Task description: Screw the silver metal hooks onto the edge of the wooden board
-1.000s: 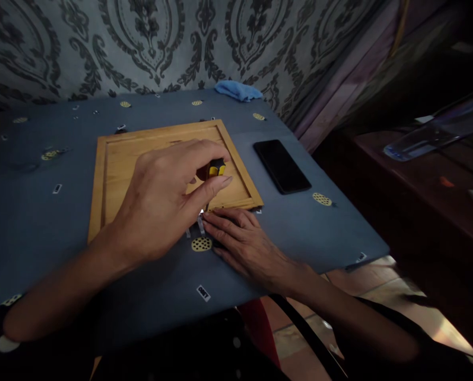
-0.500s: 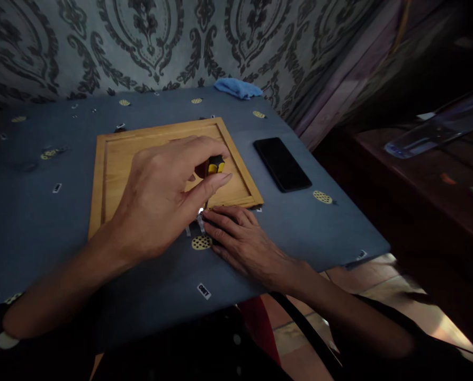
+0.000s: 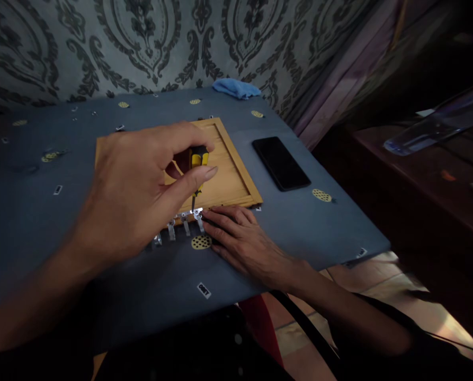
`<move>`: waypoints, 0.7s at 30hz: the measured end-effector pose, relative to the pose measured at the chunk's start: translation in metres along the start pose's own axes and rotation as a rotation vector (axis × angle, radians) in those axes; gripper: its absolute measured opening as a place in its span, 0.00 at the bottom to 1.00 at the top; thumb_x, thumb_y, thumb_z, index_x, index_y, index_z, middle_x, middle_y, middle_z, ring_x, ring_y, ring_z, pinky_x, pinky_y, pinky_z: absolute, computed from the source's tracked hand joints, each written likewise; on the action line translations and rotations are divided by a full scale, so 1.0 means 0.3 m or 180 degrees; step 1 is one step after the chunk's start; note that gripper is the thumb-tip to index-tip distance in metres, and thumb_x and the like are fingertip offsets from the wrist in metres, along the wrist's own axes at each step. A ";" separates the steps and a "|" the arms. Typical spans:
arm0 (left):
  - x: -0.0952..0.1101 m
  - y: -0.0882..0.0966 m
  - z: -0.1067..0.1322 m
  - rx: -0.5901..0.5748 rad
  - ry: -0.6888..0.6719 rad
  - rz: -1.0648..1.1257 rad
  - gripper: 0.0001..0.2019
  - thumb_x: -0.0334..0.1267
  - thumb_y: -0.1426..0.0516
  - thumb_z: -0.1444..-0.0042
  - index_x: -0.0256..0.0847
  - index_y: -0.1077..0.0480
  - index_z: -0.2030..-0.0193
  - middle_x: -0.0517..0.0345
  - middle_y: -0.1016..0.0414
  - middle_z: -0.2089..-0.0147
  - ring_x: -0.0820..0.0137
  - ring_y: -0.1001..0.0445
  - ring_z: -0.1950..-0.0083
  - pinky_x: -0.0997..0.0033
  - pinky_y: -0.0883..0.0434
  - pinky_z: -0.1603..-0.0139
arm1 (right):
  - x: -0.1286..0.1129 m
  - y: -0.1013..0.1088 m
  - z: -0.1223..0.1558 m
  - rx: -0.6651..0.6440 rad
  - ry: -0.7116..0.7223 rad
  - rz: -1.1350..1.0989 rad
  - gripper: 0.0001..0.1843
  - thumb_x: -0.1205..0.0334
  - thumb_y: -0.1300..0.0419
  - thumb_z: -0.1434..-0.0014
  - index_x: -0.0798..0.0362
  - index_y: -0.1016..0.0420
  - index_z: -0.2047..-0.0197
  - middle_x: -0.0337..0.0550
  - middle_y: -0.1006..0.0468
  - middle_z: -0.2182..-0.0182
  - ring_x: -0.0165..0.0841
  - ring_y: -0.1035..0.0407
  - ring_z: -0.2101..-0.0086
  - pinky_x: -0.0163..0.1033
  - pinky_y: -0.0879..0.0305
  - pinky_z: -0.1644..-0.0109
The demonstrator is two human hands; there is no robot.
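Note:
My left hand [image 3: 141, 185] is closed around the black and yellow handle of a screwdriver [image 3: 199, 157]. The screwdriver stands nearly upright, and its tip reaches down to a shiny metal hook rail [image 3: 186, 217]. Several hooks of the rail hang over the near edge of a wooden board with a raised frame [image 3: 236, 159]. Beside the rail's right end, my right hand [image 3: 246, 235] lies with its fingers stretched out along the board's near edge, the fingertips at the rail. The right thumb is hidden. My left hand covers much of the board's left part.
A black phone [image 3: 281, 163] lies right of the board. Near the wall is a folded blue cloth [image 3: 237, 88]. The table has a blue patterned cover [image 3: 236, 286]. On a dark surface at the right lies a clear plastic bottle [image 3: 430, 129].
My left hand has shifted left with the screwdriver, tilting it and showing more of its handle and shaft. More of the hook rail now shows. My right hand stays in place.

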State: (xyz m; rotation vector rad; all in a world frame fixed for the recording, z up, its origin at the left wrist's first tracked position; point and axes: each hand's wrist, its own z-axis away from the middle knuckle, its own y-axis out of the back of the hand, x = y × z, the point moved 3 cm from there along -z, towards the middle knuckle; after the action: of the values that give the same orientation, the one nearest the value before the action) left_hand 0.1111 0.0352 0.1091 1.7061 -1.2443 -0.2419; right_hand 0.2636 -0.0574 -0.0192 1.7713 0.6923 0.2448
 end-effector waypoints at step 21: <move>-0.030 -0.040 0.002 -0.0176 0.0130 0.0436 0.08 0.38 0.40 0.38 0.42 0.22 0.55 0.59 0.18 0.58 0.70 0.22 0.63 0.73 0.28 0.62 | 0.001 0.001 0.000 -0.0064 -0.0040 -0.0062 0.21 0.59 0.47 0.30 0.57 0.30 0.37 0.52 0.28 0.36 0.44 0.37 0.38 0.55 0.36 0.37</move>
State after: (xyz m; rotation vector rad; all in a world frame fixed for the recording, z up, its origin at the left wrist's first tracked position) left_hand 0.1141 0.0421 0.0962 1.5643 -1.3063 -0.1572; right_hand 0.2641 -0.0571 -0.0188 1.7448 0.6956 0.2266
